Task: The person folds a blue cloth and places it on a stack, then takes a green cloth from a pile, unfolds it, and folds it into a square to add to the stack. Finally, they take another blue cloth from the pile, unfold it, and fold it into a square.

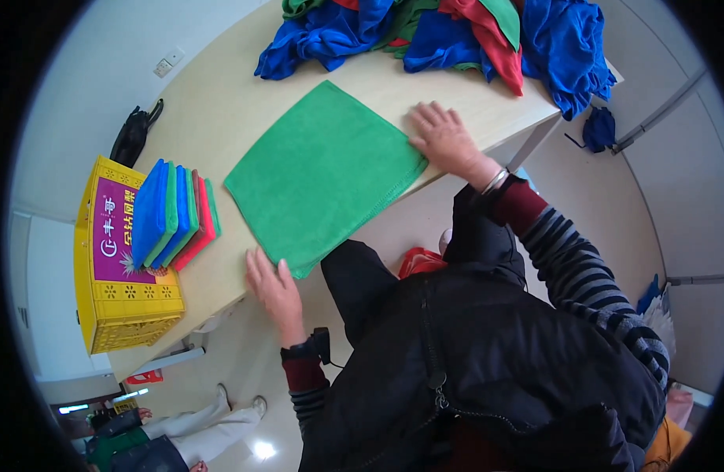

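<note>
Green cloth [322,177] lies flat on table [220,94], beyond and right of left hand's [277,295] fingers, left of right hand's [452,145]. Near-square, no clear long axis. Both hands' fingers extended, loosely spread, gripping nothing visible; both at cloth's edge, neither clearly nearer.

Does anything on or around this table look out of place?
Two things: a crumpled dark-blue fabric item lies by itself on the pale shiny floor, too unclear to identify, and a rumpled bright-blue cloth droops over the right edge of the pale, smooth-topped table. Nothing looks spilled.
</note>
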{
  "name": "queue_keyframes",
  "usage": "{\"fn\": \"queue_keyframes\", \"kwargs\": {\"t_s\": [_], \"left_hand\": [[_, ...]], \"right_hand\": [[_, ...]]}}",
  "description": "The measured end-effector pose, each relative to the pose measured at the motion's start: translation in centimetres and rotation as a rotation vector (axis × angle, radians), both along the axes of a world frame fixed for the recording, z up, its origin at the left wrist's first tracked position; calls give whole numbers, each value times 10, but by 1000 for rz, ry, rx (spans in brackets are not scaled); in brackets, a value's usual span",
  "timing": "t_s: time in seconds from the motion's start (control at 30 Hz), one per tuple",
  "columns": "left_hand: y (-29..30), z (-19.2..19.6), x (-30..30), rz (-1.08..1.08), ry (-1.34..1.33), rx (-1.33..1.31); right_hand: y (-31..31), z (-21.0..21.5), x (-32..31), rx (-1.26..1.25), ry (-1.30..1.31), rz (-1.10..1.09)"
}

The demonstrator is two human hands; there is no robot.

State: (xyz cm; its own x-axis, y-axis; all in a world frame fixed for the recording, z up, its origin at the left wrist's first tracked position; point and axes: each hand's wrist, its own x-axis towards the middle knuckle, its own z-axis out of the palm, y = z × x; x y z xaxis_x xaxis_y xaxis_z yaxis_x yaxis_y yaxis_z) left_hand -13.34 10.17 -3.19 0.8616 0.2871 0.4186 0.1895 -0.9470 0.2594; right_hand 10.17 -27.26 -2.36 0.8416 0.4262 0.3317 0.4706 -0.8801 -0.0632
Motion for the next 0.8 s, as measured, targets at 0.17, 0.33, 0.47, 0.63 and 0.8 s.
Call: {"fn": "queue_keyframes", "kwargs": {"t_s": [0.17,0.33,0.47,0.63,0.8], "left_hand": [[-18,-26,-32,211,-48,-883],[-28,-46,-17,10,-296,-1543],[-32,-28,-18,-79,-313,-1806],[-33,-5,-23,-10,-306,-1714],[-50,30,-23,-57,-385,-1347]], "right_hand": [[-2,22,-33,214,55,277],[36,23,-70,140,107,577],[47,22,-77,70,84,553],[53,20,-75,139,39,544],[48,19,-67,242,59,530]]}}
